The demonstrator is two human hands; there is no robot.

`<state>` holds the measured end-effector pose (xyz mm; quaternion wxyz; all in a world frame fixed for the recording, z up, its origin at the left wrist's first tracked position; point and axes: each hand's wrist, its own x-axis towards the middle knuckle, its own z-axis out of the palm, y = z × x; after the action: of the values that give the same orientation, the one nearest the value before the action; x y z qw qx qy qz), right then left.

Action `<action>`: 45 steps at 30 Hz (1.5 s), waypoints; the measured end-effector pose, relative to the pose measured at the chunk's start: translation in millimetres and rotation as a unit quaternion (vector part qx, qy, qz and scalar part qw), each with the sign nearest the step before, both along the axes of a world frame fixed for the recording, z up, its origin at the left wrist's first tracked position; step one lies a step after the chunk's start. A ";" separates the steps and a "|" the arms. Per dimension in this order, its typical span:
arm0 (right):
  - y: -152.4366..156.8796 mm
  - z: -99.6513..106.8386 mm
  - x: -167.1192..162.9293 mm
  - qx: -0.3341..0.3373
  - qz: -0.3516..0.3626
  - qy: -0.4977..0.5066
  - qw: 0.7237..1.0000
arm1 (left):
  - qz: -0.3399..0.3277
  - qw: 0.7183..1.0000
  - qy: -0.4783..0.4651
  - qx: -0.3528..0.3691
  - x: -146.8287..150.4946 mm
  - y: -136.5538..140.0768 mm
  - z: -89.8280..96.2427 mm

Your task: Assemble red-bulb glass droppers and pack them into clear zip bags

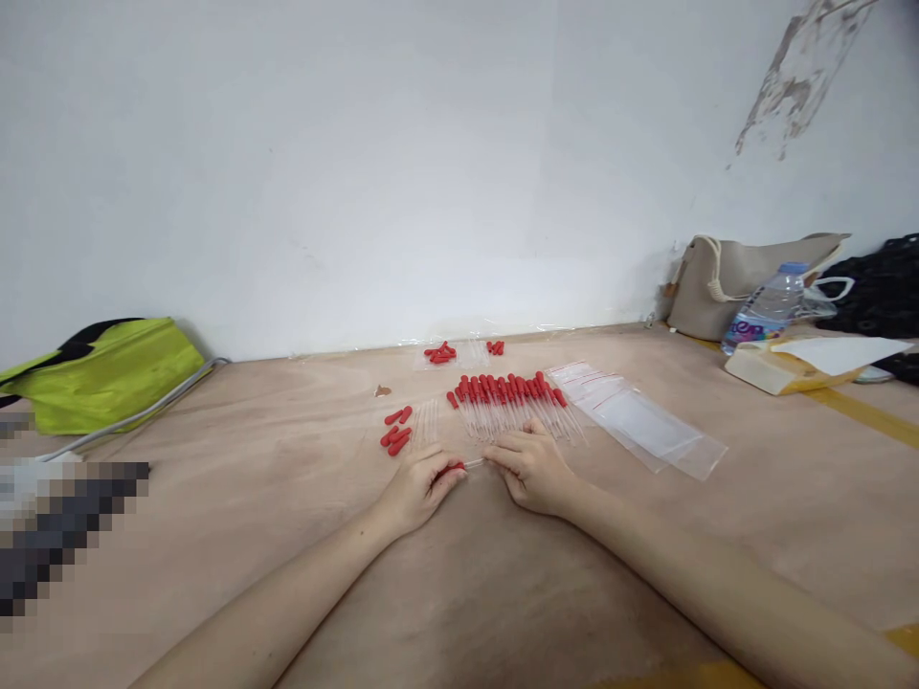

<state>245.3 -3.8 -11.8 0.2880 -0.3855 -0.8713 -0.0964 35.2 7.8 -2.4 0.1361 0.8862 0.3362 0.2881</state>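
My left hand (425,486) is closed around a red rubber bulb (452,468), most of it hidden by the fingers. From the bulb a thin clear dropper tube (475,463) runs across to my right hand (532,469), whose fingers pinch its other end. Just beyond the hands lies a row of droppers with red bulbs (509,390), their clear tubes pointing toward me. Loose red bulbs (397,439) sit left of the row, beside several bare clear tubes (426,421).
Flat clear zip bags (638,421) overlap right of the droppers. More red bulbs (440,353) rest on plastic near the wall. A yellow-green bag (115,373) and a grey cable stand left; a water bottle (768,306), beige bag (725,287) and paper packet (772,368) right.
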 end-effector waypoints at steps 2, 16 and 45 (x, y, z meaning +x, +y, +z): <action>-2.6 0.1 -3.8 -0.001 -0.005 0.006 1.000 | 0.001 1.000 0.001 0.004 -0.5 -0.1 -0.1; 0.2 -0.9 -10.0 0.024 -0.020 -0.023 0.999 | -0.033 0.997 0.018 0.068 -7.1 13.6 1.1; 50.5 12.9 42.8 -0.087 -0.405 0.102 0.905 | 0.409 0.906 -0.111 0.014 -69.0 66.7 -9.6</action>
<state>288.0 46.7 1.1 0.2764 -0.7361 -0.6114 -0.0886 -33.8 74.5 -12.0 0.0305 0.6347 0.6480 0.4198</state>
